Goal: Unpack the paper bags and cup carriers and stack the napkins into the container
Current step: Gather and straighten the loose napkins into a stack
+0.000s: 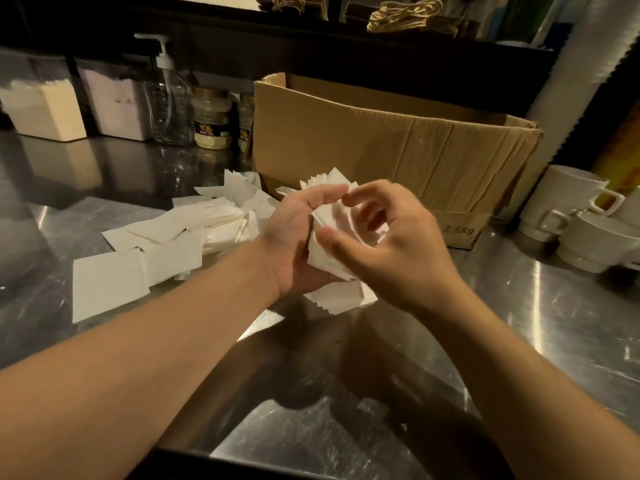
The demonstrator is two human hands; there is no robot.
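Observation:
A fanned stack of white napkins point(341, 292) is held above the steel counter point(519, 323). My left hand point(298, 237) grips the stack from the left, fingers curled over its top edge. My right hand point(391, 237) pinches the stack from the right with thumb and fingertips. More loose napkins point(162, 237) lie scattered on the counter to the left. Two clear containers, one point(41, 105) with cream napkins and one point(117, 102) with paler sheets, stand at the far left. Paper bags with twine handles point(405, 15) sit on the dark shelf at the back.
An open cardboard box point(398, 147) stands just behind my hands. A clear pump bottle point(169, 95) and two jars point(213, 119) stand left of it. White cups point(588, 216) are stacked at the right, beside a tall sleeve of cups point(575, 64).

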